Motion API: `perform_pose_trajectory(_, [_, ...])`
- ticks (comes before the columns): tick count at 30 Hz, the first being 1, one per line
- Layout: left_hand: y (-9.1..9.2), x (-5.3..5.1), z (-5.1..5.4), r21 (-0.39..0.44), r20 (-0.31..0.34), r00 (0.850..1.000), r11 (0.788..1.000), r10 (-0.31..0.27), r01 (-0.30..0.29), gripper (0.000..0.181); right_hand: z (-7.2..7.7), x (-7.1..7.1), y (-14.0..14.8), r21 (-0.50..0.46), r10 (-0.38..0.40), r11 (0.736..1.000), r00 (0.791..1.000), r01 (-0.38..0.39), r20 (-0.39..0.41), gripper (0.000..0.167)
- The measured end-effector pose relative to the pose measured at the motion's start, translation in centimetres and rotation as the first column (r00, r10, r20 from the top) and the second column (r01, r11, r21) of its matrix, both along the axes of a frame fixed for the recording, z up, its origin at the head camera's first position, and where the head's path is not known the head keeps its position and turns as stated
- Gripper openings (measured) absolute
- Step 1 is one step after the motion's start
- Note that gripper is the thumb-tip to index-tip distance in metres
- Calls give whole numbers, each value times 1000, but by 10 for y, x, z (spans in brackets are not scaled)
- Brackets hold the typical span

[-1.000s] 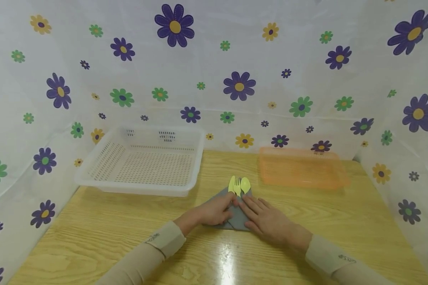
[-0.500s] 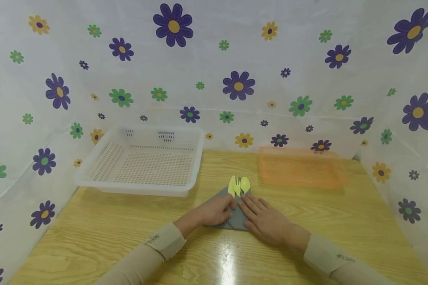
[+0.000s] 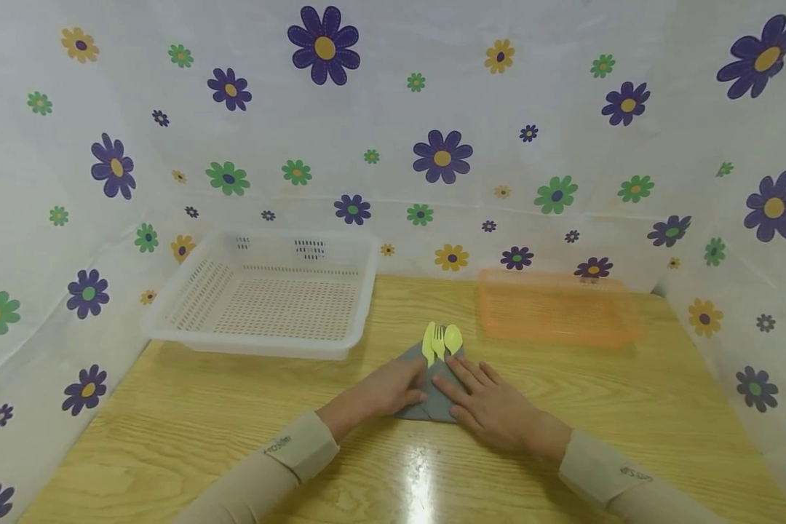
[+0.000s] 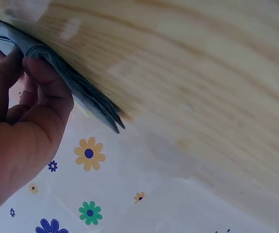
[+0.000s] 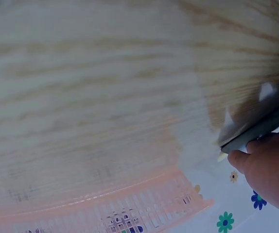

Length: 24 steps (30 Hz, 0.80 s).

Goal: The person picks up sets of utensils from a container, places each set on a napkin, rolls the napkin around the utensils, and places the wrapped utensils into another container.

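Note:
A grey cloth napkin (image 3: 440,402), folded in layers, lies on the table in the middle of the head view. Out of its far end stick a yellow knife (image 3: 429,342), a yellow fork (image 3: 438,342) and a yellow spoon (image 3: 454,339); their handles are hidden by the cloth. My left hand (image 3: 393,387) pinches the napkin's left side, and the left wrist view has its thumb and curled fingers at the layered edge of the cloth (image 4: 76,82). With fingers extended, my right hand (image 3: 498,407) rests on the napkin's right side.
Behind on the left stands a white perforated basket (image 3: 255,342). An orange perforated tray (image 3: 560,335) is at the back right. Flower-printed white sheeting (image 3: 393,109) encloses the wooden table (image 3: 537,487) at the back and both sides.
The napkin's left corner, which stuck out past my left hand, now lies further in. My left fingers have shifted slightly on the cloth. The right hand stays nearly in place.

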<state>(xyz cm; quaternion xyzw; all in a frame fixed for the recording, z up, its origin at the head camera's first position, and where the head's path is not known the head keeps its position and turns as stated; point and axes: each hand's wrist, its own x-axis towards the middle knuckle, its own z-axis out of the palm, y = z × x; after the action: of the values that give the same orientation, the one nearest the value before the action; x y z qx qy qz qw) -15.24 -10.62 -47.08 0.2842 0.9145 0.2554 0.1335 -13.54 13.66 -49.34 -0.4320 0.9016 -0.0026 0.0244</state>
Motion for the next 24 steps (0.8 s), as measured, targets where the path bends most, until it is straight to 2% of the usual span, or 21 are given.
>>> perform_pose_trajectory(6, [0,0,-1,1,13,1000,1000,9,-9,22,2,0,-1,-11,11,1000,1000,-11,-5,54])
perform_pose_trajectory(10, [2,-2,1,-19,19,1000,1000,1,0,21,2,1,-4,-41,3,999,999,-1,41,56])
perform_pose_trajectory(16, [4,-8,5,-37,89,996,999,6,-3,21,2,2,-7,-45,-10,999,998,13,67,58])
perform_pose_trajectory(20, [3,-10,8,-39,144,989,999,24,-19,21,0,3,-8,-38,-2,999,999,3,38,59])
perform_pose_trajectory(24, [3,-10,10,-34,156,987,999,27,-22,21,-2,2,-8,-30,37,999,999,-38,-38,60])
